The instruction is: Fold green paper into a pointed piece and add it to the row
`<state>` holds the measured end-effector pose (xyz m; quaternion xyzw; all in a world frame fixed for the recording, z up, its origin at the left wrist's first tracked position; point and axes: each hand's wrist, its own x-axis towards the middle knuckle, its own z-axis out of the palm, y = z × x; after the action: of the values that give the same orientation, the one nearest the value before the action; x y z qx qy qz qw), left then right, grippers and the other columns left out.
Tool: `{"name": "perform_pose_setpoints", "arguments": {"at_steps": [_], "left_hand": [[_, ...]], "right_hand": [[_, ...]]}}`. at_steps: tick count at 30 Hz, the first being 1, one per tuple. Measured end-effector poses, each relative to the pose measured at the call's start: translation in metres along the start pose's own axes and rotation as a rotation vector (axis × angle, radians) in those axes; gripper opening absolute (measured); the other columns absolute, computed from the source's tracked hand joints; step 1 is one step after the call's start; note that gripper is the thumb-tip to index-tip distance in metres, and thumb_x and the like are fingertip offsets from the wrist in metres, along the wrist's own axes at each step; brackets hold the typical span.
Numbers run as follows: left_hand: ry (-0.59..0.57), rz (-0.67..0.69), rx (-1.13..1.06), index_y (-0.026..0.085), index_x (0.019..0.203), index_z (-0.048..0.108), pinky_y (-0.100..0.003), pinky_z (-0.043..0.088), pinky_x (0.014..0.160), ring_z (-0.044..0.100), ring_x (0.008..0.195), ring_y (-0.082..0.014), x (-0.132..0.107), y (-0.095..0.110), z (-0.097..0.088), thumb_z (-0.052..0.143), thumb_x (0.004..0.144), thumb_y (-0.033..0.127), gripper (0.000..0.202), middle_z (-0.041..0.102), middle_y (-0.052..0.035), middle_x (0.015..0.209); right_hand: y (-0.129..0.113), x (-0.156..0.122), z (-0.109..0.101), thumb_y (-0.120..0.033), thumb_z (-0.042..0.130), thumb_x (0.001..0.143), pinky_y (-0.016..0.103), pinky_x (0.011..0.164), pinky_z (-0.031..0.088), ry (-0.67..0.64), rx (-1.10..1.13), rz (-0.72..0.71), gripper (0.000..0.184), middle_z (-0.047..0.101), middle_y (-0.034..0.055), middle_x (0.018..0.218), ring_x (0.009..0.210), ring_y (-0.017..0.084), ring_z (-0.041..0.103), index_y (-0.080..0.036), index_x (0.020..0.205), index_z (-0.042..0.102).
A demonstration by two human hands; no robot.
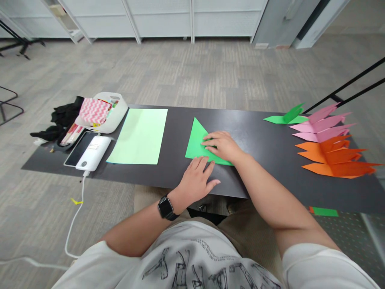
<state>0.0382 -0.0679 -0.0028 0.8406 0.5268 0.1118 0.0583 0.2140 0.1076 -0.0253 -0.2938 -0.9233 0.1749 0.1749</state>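
A green sheet of paper [195,139], folded into a triangle, lies on the dark table in front of me. Its tip points away from me, and its right part is covered by my right hand [221,145]. That hand rests on the paper with its fingers stretched out toward the left. My left hand [197,176], with a watch on the wrist, lies at the near edge of the triangle. Its fingers are spread, and the fingertips touch or nearly touch the paper's lower edge. Neither hand grips anything.
Left of the triangle lies a stack of light green paper [140,136]. Further left are a white basket [116,116], a phone [80,148] and a white power bank [94,152] with a cable. Folded orange [327,156], pink [320,124] and green paper pieces [285,119] line the right end.
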Motion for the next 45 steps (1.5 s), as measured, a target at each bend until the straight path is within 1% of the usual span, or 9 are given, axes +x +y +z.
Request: {"name": "perform_pose_setpoints", "arguments": {"at_steps": [8, 13, 17, 23, 29, 32, 36, 41, 45], "left_hand": [[-0.009, -0.023, 0.002, 0.017, 0.158, 0.058, -0.06, 0.04, 0.126, 0.051, 0.147, -0.0415, 0.0, 0.005, -0.002, 0.053, 0.105, 0.069, 0.075, 0.054, -0.0239, 0.157], [0.004, -0.01, 0.021, 0.018, 0.159, 0.057, -0.058, 0.036, 0.131, 0.049, 0.152, -0.0373, -0.008, -0.001, -0.003, 0.05, 0.11, 0.061, 0.066, 0.054, -0.021, 0.161], [0.041, -0.149, 0.057, 0.019, 0.156, 0.06, -0.062, 0.031, 0.133, 0.051, 0.15, -0.0358, -0.023, -0.015, -0.01, 0.05, 0.111, 0.053, 0.057, 0.055, -0.0188, 0.162], [0.092, -0.342, 0.158, 0.021, 0.153, 0.063, -0.071, 0.033, 0.128, 0.051, 0.148, -0.0422, -0.039, -0.041, -0.019, 0.049, 0.111, 0.05, 0.053, 0.055, -0.0202, 0.161], [0.172, -0.436, 0.175, 0.011, 0.151, 0.06, -0.071, 0.034, 0.127, 0.05, 0.149, -0.0452, -0.04, -0.066, -0.02, 0.052, 0.109, 0.051, 0.059, 0.055, -0.0246, 0.16], [0.202, -0.346, 0.078, 0.01, 0.155, 0.053, -0.063, 0.041, 0.127, 0.052, 0.148, -0.04, -0.037, -0.067, -0.024, 0.051, 0.11, 0.045, 0.058, 0.056, -0.0249, 0.157], [0.147, -0.124, -0.05, 0.011, 0.152, 0.056, -0.051, 0.043, 0.129, 0.055, 0.145, -0.0328, -0.027, -0.041, -0.026, 0.049, 0.112, 0.04, 0.05, 0.059, -0.0212, 0.152], [0.032, 0.034, -0.064, 0.009, 0.154, 0.055, -0.056, 0.038, 0.132, 0.048, 0.152, -0.0362, -0.004, -0.004, -0.017, 0.052, 0.111, 0.046, 0.057, 0.056, -0.0235, 0.156], [-0.008, 0.073, -0.051, 0.011, 0.149, 0.06, -0.056, 0.035, 0.132, 0.052, 0.148, -0.0359, 0.006, 0.001, -0.011, 0.051, 0.111, 0.05, 0.055, 0.059, -0.0206, 0.153]], "right_hand": [[-0.001, 0.0, -0.001, -0.029, 0.071, 0.102, 0.055, 0.11, 0.042, -0.006, 0.005, 0.004, 0.028, 0.076, 0.0039, 0.137, 0.129, 0.031, 0.065, -0.038, 0.125, 0.084], [0.001, 0.0, 0.001, -0.031, 0.069, 0.104, 0.054, 0.109, 0.043, 0.005, -0.012, -0.003, 0.026, 0.076, 0.0033, 0.138, 0.128, 0.03, 0.066, -0.038, 0.125, 0.083], [0.002, -0.001, 0.002, -0.032, 0.069, 0.104, 0.055, 0.11, 0.042, 0.002, -0.01, -0.011, 0.027, 0.076, 0.0035, 0.139, 0.129, 0.031, 0.065, -0.038, 0.126, 0.083], [0.002, -0.001, 0.004, -0.034, 0.07, 0.104, 0.054, 0.109, 0.042, 0.02, -0.019, -0.009, 0.026, 0.076, 0.0034, 0.137, 0.128, 0.03, 0.064, -0.041, 0.125, 0.083], [0.001, -0.001, 0.005, -0.034, 0.071, 0.104, 0.053, 0.108, 0.043, 0.032, -0.03, -0.014, 0.025, 0.076, 0.0038, 0.136, 0.126, 0.03, 0.066, -0.039, 0.124, 0.083], [0.001, -0.001, 0.003, -0.034, 0.072, 0.103, 0.054, 0.107, 0.044, 0.031, -0.025, -0.012, 0.024, 0.077, 0.0032, 0.135, 0.126, 0.03, 0.066, -0.04, 0.124, 0.084], [0.001, 0.0, 0.003, -0.034, 0.072, 0.103, 0.053, 0.107, 0.044, 0.033, -0.026, -0.019, 0.025, 0.077, 0.004, 0.135, 0.125, 0.03, 0.066, -0.039, 0.124, 0.084], [0.002, 0.0, 0.004, -0.034, 0.07, 0.103, 0.054, 0.108, 0.044, 0.03, -0.022, -0.016, 0.026, 0.077, 0.0042, 0.134, 0.125, 0.031, 0.065, -0.04, 0.125, 0.084], [0.002, 0.001, 0.002, -0.034, 0.07, 0.103, 0.054, 0.109, 0.044, 0.019, -0.018, -0.009, 0.025, 0.077, 0.0042, 0.134, 0.126, 0.031, 0.065, -0.039, 0.124, 0.084]]}}
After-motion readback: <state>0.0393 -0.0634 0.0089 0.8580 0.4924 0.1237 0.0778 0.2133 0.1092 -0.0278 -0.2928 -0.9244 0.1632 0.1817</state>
